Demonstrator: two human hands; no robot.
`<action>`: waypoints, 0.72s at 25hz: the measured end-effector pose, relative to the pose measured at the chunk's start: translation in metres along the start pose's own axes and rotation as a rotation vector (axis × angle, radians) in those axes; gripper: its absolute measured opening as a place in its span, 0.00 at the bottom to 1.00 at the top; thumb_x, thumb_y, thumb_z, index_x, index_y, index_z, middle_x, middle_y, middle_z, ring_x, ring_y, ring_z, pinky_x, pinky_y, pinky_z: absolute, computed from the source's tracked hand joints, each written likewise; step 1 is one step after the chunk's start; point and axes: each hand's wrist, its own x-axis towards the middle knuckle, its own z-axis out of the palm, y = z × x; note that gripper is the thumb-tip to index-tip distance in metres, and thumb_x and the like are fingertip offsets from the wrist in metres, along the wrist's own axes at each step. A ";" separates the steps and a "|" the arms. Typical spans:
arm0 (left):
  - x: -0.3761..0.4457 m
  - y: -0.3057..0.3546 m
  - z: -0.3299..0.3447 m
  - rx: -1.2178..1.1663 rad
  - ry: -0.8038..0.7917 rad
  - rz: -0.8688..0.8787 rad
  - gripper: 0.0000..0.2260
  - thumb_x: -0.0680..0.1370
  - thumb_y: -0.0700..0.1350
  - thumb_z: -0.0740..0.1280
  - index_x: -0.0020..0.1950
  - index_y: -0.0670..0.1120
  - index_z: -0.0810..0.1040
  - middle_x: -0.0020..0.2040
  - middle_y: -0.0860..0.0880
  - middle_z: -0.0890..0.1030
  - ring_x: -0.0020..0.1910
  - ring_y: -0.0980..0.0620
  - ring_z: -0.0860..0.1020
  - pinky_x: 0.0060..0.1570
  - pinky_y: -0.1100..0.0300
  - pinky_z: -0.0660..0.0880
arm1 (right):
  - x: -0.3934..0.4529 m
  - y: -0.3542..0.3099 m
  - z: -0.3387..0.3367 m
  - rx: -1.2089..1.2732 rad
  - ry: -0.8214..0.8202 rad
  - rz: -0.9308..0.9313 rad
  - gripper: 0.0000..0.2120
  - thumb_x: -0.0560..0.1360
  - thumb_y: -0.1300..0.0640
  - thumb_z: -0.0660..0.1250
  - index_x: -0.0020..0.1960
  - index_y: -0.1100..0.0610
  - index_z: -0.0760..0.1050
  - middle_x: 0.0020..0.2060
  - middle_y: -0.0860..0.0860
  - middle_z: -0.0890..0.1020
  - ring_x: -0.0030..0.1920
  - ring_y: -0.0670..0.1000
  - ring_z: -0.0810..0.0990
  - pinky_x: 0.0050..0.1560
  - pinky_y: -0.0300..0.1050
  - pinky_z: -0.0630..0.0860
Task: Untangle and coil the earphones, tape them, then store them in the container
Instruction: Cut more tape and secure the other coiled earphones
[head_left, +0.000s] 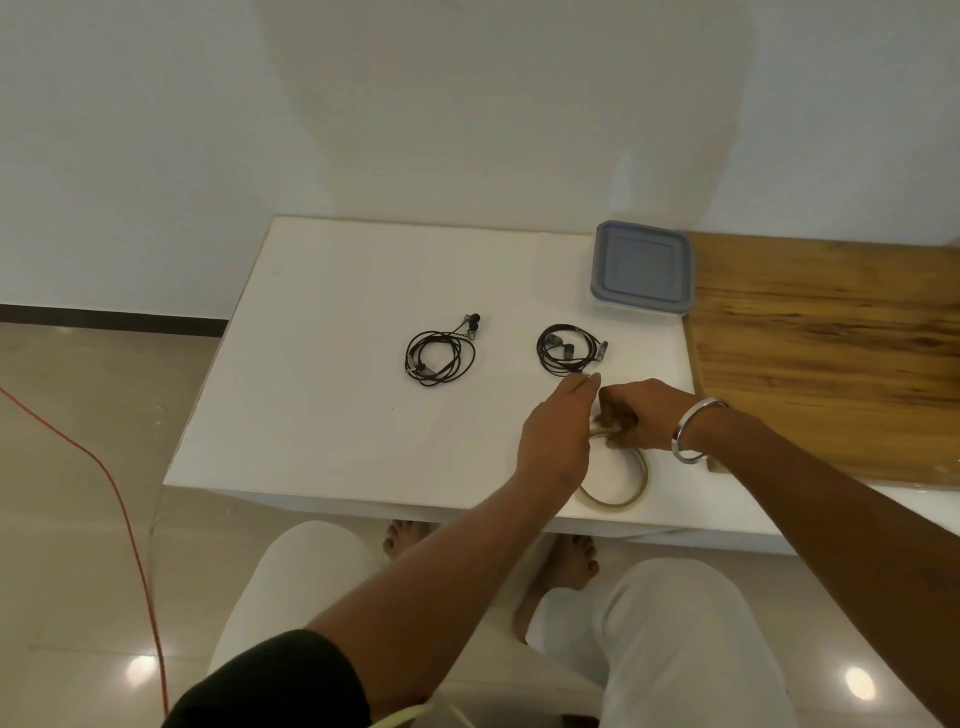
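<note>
Two coiled pairs of black earphones lie on the white table (322, 415): one coil (439, 356) left of centre, the other (569, 351) to its right. A thin roll of clear tape (631, 491) lies near the table's front edge. My right hand (641, 415) grips the far rim of the tape roll. My left hand (561, 436) is pinched just beside it, its fingertips close to the right coil's plug; it seems to hold the tape's end. A square container with a grey-blue lid (641, 270) sits shut at the back right.
A wooden board (831, 353) covers the table's right side, next to the container. A red cable (119, 493) runs over the tiled floor on the left. My knees and bare feet are below the table's front edge. A white wall stands behind.
</note>
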 end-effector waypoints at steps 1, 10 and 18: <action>0.000 0.002 -0.001 -0.004 0.007 -0.011 0.27 0.76 0.30 0.58 0.75 0.43 0.64 0.74 0.46 0.67 0.70 0.45 0.69 0.67 0.54 0.66 | 0.000 0.000 0.000 0.003 0.000 0.004 0.11 0.70 0.55 0.73 0.44 0.51 0.70 0.39 0.46 0.76 0.41 0.50 0.75 0.44 0.40 0.69; 0.003 0.022 -0.008 0.128 0.022 -0.074 0.16 0.76 0.33 0.63 0.62 0.42 0.70 0.62 0.45 0.72 0.49 0.43 0.78 0.48 0.53 0.74 | 0.002 -0.004 -0.001 -0.046 0.001 0.000 0.11 0.71 0.56 0.72 0.49 0.53 0.72 0.40 0.47 0.77 0.42 0.50 0.76 0.47 0.40 0.72; 0.010 0.014 -0.008 -0.055 0.006 -0.190 0.22 0.77 0.33 0.62 0.71 0.42 0.68 0.71 0.44 0.69 0.68 0.44 0.70 0.66 0.54 0.66 | 0.001 -0.008 -0.004 -0.075 -0.027 -0.019 0.15 0.71 0.56 0.72 0.37 0.46 0.65 0.39 0.47 0.75 0.41 0.51 0.74 0.48 0.43 0.73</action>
